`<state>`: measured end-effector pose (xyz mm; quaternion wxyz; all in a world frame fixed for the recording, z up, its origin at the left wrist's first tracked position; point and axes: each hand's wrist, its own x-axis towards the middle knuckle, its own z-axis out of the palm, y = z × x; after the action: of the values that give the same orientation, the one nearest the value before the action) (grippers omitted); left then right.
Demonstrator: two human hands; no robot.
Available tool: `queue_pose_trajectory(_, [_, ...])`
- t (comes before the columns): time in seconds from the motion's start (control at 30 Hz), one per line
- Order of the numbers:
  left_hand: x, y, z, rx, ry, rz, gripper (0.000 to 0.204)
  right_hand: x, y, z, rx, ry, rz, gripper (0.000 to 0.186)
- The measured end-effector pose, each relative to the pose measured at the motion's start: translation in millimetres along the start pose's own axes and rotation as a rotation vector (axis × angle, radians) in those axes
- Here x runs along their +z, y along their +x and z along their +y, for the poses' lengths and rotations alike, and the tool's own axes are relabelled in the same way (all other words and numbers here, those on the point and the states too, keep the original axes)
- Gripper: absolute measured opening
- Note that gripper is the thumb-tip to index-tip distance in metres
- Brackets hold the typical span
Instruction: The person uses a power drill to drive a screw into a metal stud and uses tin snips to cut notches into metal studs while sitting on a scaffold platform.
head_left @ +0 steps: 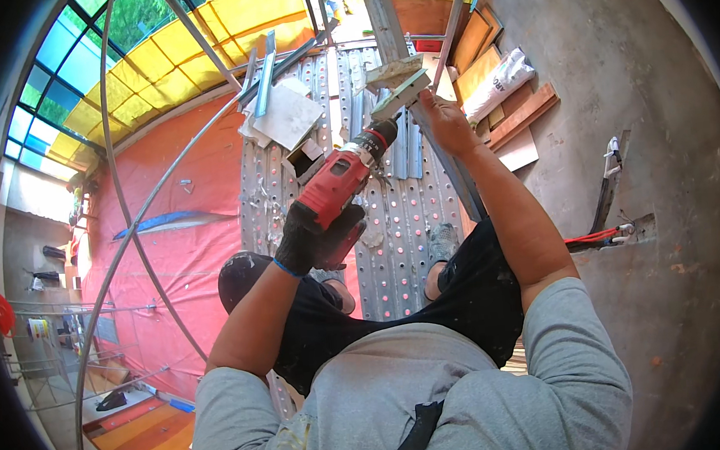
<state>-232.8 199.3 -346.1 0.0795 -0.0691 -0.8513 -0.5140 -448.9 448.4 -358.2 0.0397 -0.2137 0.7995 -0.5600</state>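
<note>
The gloved left hand [315, 238] is wrapped around a red drill [337, 183], its nose aimed up at a metal piece [401, 94]. That piece sits just beyond the drill, pinched by the bare right hand [450, 125].

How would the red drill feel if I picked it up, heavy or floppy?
The red drill is probably stiff: its casing looks hard. It's likely heavy for its size, with that thick casing and chunky chuck. It might tip nose-first, since the chuck sticks out well beyond the left hand.
</note>
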Motion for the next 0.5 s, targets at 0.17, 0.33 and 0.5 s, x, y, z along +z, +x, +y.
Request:
queue_pose_trajectory(0.17, [-0.7, 2.8, -8.8, -0.139, -0.001, -0.063, 0.048, -2.1, 8.6, 20.6, -0.089, 0.11, 0.056, 0.06])
queue_pose_trajectory(0.33, [0.4, -0.6, -16.0, 0.017, -0.004, -0.008, 0.048, -1.9, 6.0, 17.8, -0.006, 0.155, 0.009, 0.061])
queue_pose_trajectory(0.5, [5.8, -0.5, -18.5, -0.029, -0.018, -0.076, 0.05, -3.1, 4.7, 15.9, 0.014, 0.235, -0.072, 0.062])
